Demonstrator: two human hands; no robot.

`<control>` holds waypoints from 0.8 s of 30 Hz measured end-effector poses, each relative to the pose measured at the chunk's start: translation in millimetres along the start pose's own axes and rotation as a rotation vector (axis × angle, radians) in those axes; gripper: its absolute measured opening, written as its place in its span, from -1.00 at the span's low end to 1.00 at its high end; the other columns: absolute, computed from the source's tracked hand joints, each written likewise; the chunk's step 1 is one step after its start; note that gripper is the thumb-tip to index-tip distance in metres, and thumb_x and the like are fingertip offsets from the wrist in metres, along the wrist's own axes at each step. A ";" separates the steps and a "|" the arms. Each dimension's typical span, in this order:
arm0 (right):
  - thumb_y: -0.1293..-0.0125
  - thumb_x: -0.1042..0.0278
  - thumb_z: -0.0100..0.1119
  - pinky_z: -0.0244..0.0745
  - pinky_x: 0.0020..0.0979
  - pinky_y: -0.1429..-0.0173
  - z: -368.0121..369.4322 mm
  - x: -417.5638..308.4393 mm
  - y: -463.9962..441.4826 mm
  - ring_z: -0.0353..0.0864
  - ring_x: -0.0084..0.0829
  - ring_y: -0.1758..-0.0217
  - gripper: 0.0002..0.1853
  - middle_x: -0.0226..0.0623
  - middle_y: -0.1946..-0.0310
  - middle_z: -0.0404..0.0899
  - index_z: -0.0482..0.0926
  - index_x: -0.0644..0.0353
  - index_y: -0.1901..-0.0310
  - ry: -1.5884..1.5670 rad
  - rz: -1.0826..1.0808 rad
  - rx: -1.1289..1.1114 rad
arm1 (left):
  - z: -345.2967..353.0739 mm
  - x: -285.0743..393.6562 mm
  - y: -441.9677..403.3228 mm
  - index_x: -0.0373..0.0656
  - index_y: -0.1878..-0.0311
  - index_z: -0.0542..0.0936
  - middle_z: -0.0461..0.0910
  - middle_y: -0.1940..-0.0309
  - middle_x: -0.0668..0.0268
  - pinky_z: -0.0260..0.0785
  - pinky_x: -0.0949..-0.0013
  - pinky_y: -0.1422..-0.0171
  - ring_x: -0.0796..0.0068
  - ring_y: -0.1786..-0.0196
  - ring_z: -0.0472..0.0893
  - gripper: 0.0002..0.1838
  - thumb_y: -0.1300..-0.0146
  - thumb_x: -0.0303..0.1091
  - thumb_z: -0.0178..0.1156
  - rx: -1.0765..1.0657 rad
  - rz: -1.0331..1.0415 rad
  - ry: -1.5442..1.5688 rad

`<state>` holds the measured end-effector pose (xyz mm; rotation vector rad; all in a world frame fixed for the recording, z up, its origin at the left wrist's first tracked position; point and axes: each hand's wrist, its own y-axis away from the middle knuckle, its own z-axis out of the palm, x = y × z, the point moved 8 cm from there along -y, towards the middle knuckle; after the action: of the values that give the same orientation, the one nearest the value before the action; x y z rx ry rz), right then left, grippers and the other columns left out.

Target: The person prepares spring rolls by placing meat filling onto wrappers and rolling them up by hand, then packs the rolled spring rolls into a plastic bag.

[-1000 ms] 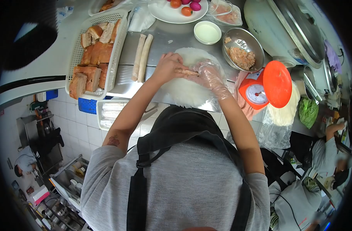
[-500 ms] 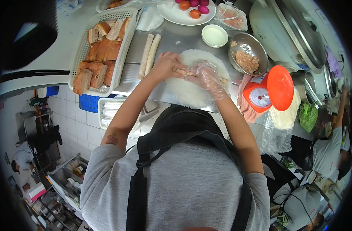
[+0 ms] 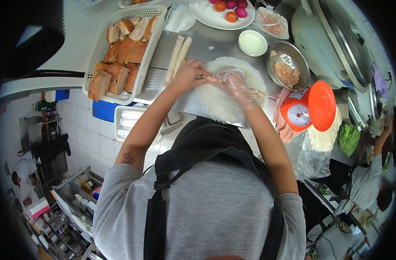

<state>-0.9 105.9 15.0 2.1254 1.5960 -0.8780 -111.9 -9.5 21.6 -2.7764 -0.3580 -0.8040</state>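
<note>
- Nearest, a grey shirt (image 3: 219, 208) and a black apron (image 3: 154, 221) are worn.
- Below the table edge, to the left, white rolls are held in a lower basket (image 3: 118, 134).
- A pale round sheet (image 3: 217, 106) is laid on the metal table (image 3: 154, 82), close to its near edge, and is partly covered by the hands.
- A strip of filling (image 3: 212, 79) is set across the sheet; more of it is seen to the right of the gloved hand.
- By the bare left hand (image 3: 189, 74), the left end of the filling is pinched between fingers and thumb.
- The right hand (image 3: 235, 86), covered by a clear plastic glove, is rested over the filling; whether anything is clenched in it cannot be told, as the fingers are blurred by the plastic.
- To the right, a red scale (image 3: 298, 115) is placed beside a pink cloth (image 3: 285, 130).
- Left of the sheet, two long pale rolls (image 3: 174, 60) are laid side by side, near the left hand.
- Farther left, roasted meat pieces (image 3: 126, 51) are piled in a white basket (image 3: 91, 65).
- Beyond the sheet, orange-pink mince (image 3: 286, 74) is contained in a metal bowl (image 3: 303, 60), with a small white bowl (image 3: 253, 43) placed nearby.
- Farthest, red and purple balls are borne on a white plate (image 3: 211, 19).
</note>
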 end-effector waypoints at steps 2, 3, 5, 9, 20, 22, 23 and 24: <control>-0.12 -0.03 0.51 0.52 -0.06 -0.08 -16.6 -10.4 6.0 0.67 0.01 0.06 -0.61 -0.07 0.24 0.72 0.78 0.18 0.26 0.037 -0.098 0.113 | -6.1 2.2 -1.5 0.14 0.04 0.85 0.64 0.13 0.47 0.26 0.24 -0.24 0.33 -0.05 0.51 -0.60 0.02 -0.13 0.57 0.006 -0.025 0.019; -0.15 -0.01 0.50 0.52 -0.06 -0.08 -21.3 -9.5 9.9 0.67 0.01 0.05 -0.62 -0.07 0.23 0.72 0.77 0.18 0.25 0.022 -0.094 0.137 | -9.7 3.4 -0.7 0.14 0.05 0.85 0.65 0.13 0.46 0.27 0.25 -0.24 0.33 -0.04 0.52 -0.61 0.02 -0.14 0.57 0.024 -0.016 0.052; -0.21 0.02 0.45 0.52 -0.05 -0.07 -27.0 -2.8 18.4 0.67 0.01 0.04 -0.65 -0.06 0.21 0.72 0.77 0.18 0.23 -0.044 -0.031 0.154 | -14.3 6.5 2.4 0.14 0.07 0.85 0.66 0.13 0.45 0.30 0.26 -0.25 0.33 -0.04 0.53 -0.63 0.02 -0.16 0.57 0.056 -0.001 0.123; -0.26 0.01 0.40 0.53 -0.03 -0.05 -14.3 0.1 18.9 0.67 0.00 0.04 -0.68 -0.09 0.17 0.72 0.78 0.12 0.19 0.045 0.131 -0.046 | 1.1 10.6 -0.6 0.15 0.13 0.87 0.67 0.13 0.46 0.35 0.27 -0.23 0.32 0.00 0.54 -0.69 0.02 -0.24 0.57 0.111 0.081 0.166; -0.21 -0.08 0.44 0.52 -0.06 -0.08 -0.5 14.0 8.8 0.67 -0.01 0.01 -0.58 -0.05 0.18 0.71 0.77 0.15 0.15 0.050 0.166 -0.043 | -3.8 4.9 0.3 0.16 0.13 0.87 0.64 0.13 0.43 0.41 0.31 -0.16 0.38 0.01 0.52 -0.72 -0.03 -0.33 0.56 0.120 0.029 0.265; -0.20 -0.10 0.45 0.52 -0.07 -0.11 -1.8 1.9 7.0 0.66 0.00 -0.03 -0.55 -0.02 0.14 0.71 0.77 0.17 0.13 0.088 0.096 -0.002 | -1.3 -2.0 2.3 0.20 0.15 0.87 0.64 0.14 0.45 0.42 0.28 -0.14 0.34 0.03 0.53 -0.74 -0.02 -0.28 0.56 0.139 0.035 0.278; -0.20 -0.10 0.45 0.51 -0.08 -0.12 -2.3 -7.1 5.3 0.66 0.01 -0.05 -0.53 -0.01 0.13 0.71 0.77 0.18 0.11 0.130 0.025 0.023 | 0.4 -5.2 3.9 0.22 0.16 0.87 0.64 0.15 0.46 0.42 0.27 -0.13 0.32 0.04 0.54 -0.74 -0.02 -0.25 0.56 0.149 0.037 0.284; -0.21 -0.11 0.45 0.51 -0.08 -0.13 -4.2 -18.6 3.2 0.66 0.02 -0.06 -0.52 0.00 0.11 0.71 0.76 0.18 0.10 0.171 -0.047 0.049 | 1.5 -5.1 4.8 0.19 0.16 0.87 0.64 0.15 0.44 0.42 0.28 -0.13 0.33 0.04 0.54 -0.74 -0.02 -0.28 0.57 0.131 0.026 0.279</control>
<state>0.0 93.8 30.1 2.2589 1.7311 -0.7749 -114.0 -14.5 16.9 -2.4994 -0.3099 -1.1016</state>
